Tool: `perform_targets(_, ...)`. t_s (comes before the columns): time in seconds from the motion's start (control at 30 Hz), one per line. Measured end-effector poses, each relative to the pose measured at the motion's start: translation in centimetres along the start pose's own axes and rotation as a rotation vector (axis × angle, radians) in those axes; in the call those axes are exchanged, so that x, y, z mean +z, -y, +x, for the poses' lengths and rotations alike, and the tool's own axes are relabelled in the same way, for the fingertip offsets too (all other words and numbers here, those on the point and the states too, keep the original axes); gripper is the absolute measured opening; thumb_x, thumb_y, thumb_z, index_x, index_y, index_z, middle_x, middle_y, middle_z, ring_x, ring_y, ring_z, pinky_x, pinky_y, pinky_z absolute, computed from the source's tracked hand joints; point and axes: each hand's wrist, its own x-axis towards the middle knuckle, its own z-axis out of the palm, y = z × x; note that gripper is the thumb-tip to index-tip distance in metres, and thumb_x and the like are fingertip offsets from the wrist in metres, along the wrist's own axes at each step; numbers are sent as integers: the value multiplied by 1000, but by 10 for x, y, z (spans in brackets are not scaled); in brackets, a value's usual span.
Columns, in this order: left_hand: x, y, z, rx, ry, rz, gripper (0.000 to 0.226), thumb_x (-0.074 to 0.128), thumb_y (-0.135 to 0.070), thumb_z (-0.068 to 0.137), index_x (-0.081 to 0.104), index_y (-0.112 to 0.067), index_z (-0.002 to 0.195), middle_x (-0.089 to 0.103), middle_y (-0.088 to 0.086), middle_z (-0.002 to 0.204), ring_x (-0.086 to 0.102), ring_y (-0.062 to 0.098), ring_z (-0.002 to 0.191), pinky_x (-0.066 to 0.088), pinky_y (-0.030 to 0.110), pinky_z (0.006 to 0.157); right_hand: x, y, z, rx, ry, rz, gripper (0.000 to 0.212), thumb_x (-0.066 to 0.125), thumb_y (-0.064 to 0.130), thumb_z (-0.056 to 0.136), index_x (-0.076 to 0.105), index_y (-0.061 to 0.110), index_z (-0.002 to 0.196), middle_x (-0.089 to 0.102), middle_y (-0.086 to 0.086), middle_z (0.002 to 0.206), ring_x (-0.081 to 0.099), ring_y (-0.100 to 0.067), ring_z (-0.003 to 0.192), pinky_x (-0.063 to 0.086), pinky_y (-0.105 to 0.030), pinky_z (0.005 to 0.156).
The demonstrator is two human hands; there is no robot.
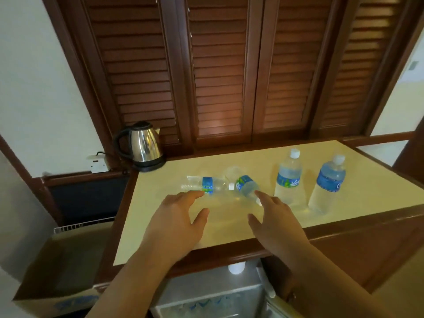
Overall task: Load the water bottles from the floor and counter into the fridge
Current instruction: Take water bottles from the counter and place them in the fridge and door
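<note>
Two clear water bottles with blue labels lie on their sides on the cream counter [229,228]: one [206,185] points its cap right, the other [245,185] slants toward me. Two more bottles stand upright to the right, one [288,177] nearer the middle and one [328,184] near the counter's front edge. My left hand [176,223] hovers open, fingertips just short of the left lying bottle. My right hand [275,221] is open too, its index finger beside the slanted bottle's lower end. Below the counter the open fridge [206,299] shows bottles inside.
A steel kettle [142,145] stands at the counter's back left corner, plugged into a wall socket [98,164]. An open cardboard box [57,271] sits on the floor at the left. Wooden louvred doors [218,65] rise behind the counter.
</note>
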Motion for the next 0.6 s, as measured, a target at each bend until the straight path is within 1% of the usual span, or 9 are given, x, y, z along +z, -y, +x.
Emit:
perform_targets(0.13,41,9,82,26,127,54,51,59,-47,95,48,-39,144,55,-8,137,49,13,127,45,30,105,28,-14,63,175,17,-41,68,58,41,98,27,21,155,54,-9,130,55,-30,119,51,-42,98)
perform_targets(0.2,68,16,119,97,193,94,51,62,-44,94,50,-36,143,56,-9,137,47,16,128,47,35,105,40,-22,85,243,10,-28,64,59,39,98,29,19,151,55,-11,126,57,-32,116,50,-42,96)
perform_targets(0.33,125,28,177,247,313,277,57,63,-44,91,48,-31,145,52,-4,146,35,26,143,38,39,111,60,-37,114,293,-1,-51,41,60,36,97,47,14,129,61,-8,115,62,-30,108,52,-41,90)
perform_targets(0.37,136,29,186,271,332,314,56,63,-44,91,49,-32,143,53,-4,145,35,26,143,37,40,111,64,-40,119,306,-6,-56,36,60,36,97,50,15,124,62,-7,112,63,-29,107,53,-40,88)
perform_targets(0.43,155,31,195,305,343,391,50,63,-45,89,52,-32,136,59,-5,134,44,25,133,39,40,103,69,-46,126,319,-23,-89,29,59,36,98,54,15,116,63,-5,108,64,-28,106,52,-38,86)
perform_targets(0.5,165,31,199,290,309,438,40,63,-42,88,56,-32,126,62,-5,121,52,24,118,41,39,90,71,-51,130,318,-33,-127,25,58,37,98,57,15,111,64,-5,106,64,-28,105,49,-36,81)
perform_targets(0.57,171,29,201,259,247,466,25,64,-33,88,61,-29,112,61,-4,109,54,25,107,39,38,80,70,-54,130,300,-53,-130,24,58,37,99,58,14,108,63,-4,102,65,-28,102,45,-34,75)
perform_targets(0.6,172,27,201,251,229,490,19,63,-29,89,63,-28,107,59,-4,106,52,25,104,37,38,77,68,-56,126,284,-76,-114,23,58,36,98,59,15,107,61,-3,97,65,-29,98,42,-33,71)
